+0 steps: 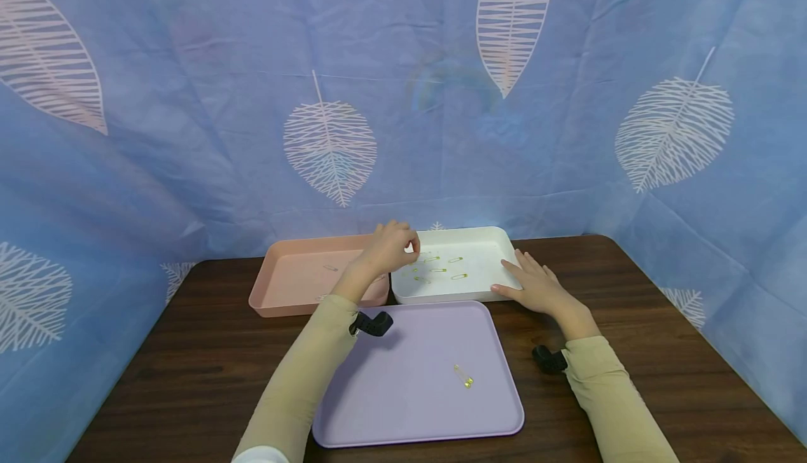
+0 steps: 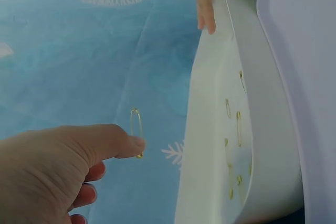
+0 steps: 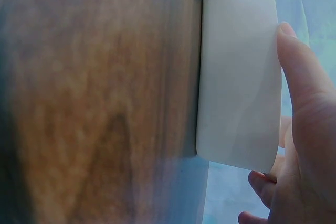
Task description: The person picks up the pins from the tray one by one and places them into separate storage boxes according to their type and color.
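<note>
My left hand [image 1: 392, 247] pinches a gold safety pin [image 2: 136, 121] between thumb and fingers, over the left end of the white tray [image 1: 492, 239]. Several gold safety pins [image 1: 458, 277] lie scattered on that tray's floor. My right hand [image 1: 536, 284] rests at the white tray's right front corner with spread fingers, its thumb [image 3: 299, 61] on the rim. One larger gold safety pin [image 1: 464, 377] lies on the flat purple tray [image 1: 403, 407] nearer to me. Silver safety pins [image 1: 330, 267] lie in the pink tray [image 1: 284, 274], partly hidden behind my left hand and forearm.
The pink and white trays stand side by side at the back of the dark wooden table [image 1: 189, 365], with the purple tray in front of them. A blue curtain [image 1: 403, 134] with white leaf prints hangs close behind.
</note>
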### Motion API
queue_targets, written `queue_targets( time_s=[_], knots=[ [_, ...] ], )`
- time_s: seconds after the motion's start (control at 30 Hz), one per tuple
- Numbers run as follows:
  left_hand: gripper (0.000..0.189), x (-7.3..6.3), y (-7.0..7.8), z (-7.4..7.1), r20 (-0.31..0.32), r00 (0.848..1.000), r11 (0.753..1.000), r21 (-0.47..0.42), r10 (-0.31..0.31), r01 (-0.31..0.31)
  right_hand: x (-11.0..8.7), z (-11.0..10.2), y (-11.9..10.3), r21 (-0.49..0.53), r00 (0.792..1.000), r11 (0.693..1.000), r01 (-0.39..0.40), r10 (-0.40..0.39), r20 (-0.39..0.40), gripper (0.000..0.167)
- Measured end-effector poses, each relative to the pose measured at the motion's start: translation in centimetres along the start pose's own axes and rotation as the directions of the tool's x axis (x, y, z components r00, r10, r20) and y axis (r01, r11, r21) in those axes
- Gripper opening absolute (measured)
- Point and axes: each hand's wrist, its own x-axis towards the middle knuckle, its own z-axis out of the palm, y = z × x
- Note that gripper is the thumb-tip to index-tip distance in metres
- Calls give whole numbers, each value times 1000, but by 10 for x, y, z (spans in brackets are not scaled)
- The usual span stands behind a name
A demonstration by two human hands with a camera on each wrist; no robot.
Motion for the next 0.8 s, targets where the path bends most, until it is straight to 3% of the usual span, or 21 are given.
queue_targets(
  time_s=[0.33,0.8],
  knots=[
    [8,17,-8,11,11,994,993,45,-109,109,-1,0,1,5,1000,1000,7,-7,-7,84],
    [10,31,-19,27,35,967,968,23,-251,250,-1,-1,0,10,1000,1000,-3,3,-3,83]
  ],
)
